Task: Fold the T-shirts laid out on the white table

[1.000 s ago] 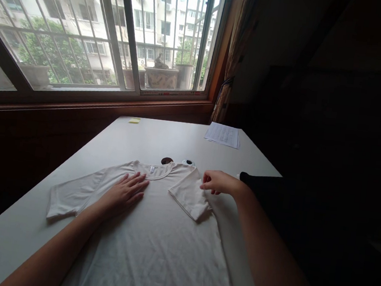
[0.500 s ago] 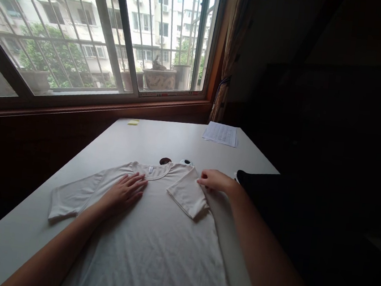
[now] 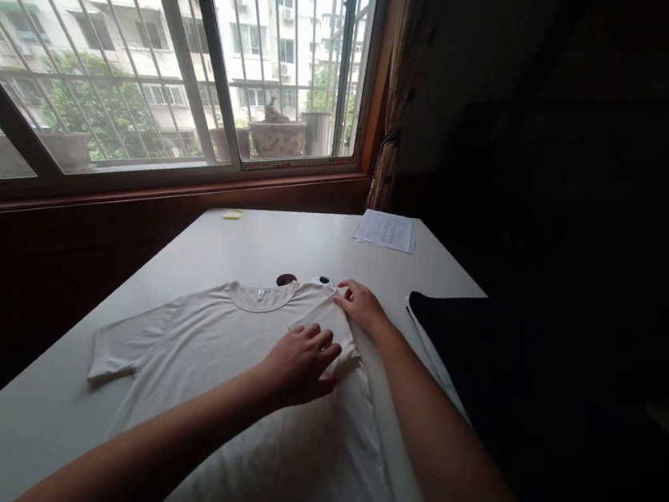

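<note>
A white short-sleeved T-shirt (image 3: 206, 365) lies spread on a white table (image 3: 178, 245), its collar facing away from me. Its left-side sleeve is stretched out, while the right-side sleeve is folded inward over the chest. My left hand (image 3: 302, 364) is over that folded sleeve, fingers bent and apart; whether the fingertips touch the cloth is hard to see. At the shirt's right shoulder edge, my right hand (image 3: 361, 306) has its thumb and fingers closed on the fabric.
Just beyond the collar are a brown round object (image 3: 286, 279) and a white round object with a dark centre (image 3: 324, 281). Printed papers (image 3: 385, 231) and a yellow note (image 3: 233, 214) lie at the far end. Dark cloth (image 3: 452, 329) covers the right edge. A barred window (image 3: 241, 55) stands behind.
My left hand has left the shirt near the collar and crossed right to the folded sleeve. My right hand has shifted slightly up and left along the shoulder edge.
</note>
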`<state>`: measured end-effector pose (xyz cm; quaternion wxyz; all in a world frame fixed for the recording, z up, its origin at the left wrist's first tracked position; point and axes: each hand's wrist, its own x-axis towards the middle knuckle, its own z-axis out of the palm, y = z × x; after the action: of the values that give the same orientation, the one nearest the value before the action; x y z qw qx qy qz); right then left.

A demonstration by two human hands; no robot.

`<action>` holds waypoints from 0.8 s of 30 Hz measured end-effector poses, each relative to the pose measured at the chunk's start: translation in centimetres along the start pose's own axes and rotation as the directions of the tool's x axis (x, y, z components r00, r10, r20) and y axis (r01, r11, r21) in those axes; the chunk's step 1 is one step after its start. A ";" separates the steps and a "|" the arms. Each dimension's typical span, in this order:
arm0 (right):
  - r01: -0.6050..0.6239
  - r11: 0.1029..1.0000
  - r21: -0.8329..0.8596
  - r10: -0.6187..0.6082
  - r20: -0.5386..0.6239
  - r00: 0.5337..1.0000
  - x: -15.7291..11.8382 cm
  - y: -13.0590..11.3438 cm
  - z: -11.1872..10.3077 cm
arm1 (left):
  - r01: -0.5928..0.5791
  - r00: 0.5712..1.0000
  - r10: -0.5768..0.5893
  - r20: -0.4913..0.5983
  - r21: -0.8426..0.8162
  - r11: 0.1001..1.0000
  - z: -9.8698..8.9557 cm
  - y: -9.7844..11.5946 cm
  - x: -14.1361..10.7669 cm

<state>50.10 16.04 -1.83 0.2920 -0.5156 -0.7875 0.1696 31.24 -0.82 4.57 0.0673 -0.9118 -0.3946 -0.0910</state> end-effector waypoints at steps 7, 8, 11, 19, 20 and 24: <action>0.033 0.999 -0.023 -0.034 -0.029 0.999 0.2 0.8 0.2 | -0.023 0.999 0.029 -0.044 0.130 0.991 1.6 1.9 3.2; 0.033 0.999 -0.026 -0.034 -0.030 0.999 0.2 0.9 0.2 | -0.040 0.997 0.049 -0.058 0.143 0.989 1.6 1.8 3.1; 0.029 0.999 -0.033 -0.030 -0.032 0.999 0.4 1.0 0.3 | -0.091 0.992 0.105 -0.075 0.174 0.981 1.6 1.7 2.2; -0.007 0.999 -0.041 0.004 -0.073 0.997 0.4 0.8 0.0 | -0.102 0.993 0.105 -0.051 0.057 0.993 3.2 1.4 1.1; -0.013 0.999 -0.042 0.010 -0.081 0.997 0.3 0.8 -0.1 | -0.084 0.995 0.085 -0.051 0.029 0.996 3.2 1.3 1.1; -0.021 0.999 -0.035 0.017 -0.098 0.995 0.2 0.9 -0.3 | -0.049 0.998 0.047 -0.038 -0.037 0.998 3.2 1.2 1.2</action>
<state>50.82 16.58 -2.07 0.3190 -0.5360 -0.7703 0.1328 33.24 -0.20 1.69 0.0596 -0.9203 -0.3695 -0.1136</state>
